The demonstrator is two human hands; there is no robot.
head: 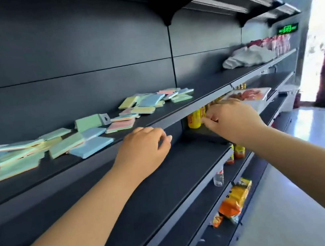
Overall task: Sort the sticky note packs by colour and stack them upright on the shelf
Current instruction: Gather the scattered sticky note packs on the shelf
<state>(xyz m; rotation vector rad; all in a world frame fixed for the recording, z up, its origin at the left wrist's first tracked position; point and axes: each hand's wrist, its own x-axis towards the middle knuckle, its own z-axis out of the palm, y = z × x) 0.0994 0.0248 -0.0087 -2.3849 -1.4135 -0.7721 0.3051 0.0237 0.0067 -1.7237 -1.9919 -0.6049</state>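
Observation:
Several sticky note packs lie flat and mixed on the dark shelf (157,121): blue (91,147), green (88,122), yellow (128,102) and pink (120,125) ones among them, spread from the far left to about the middle. One green pack leans half upright beside a small grey holder (105,118). My left hand (146,146) hovers at the shelf's front edge, fingers loosely curled, holding nothing. My right hand (232,118) reaches in front of that edge further right, fingers loosely bent, also holding nothing.
Yellow cans (194,119) stand on the shelf below, behind my right hand. White bags (248,57) and red packets (276,42) sit at the far right of the top shelf. Snack bags (235,200) and a bottle (218,177) lie on lower shelves. Floor opens to the right.

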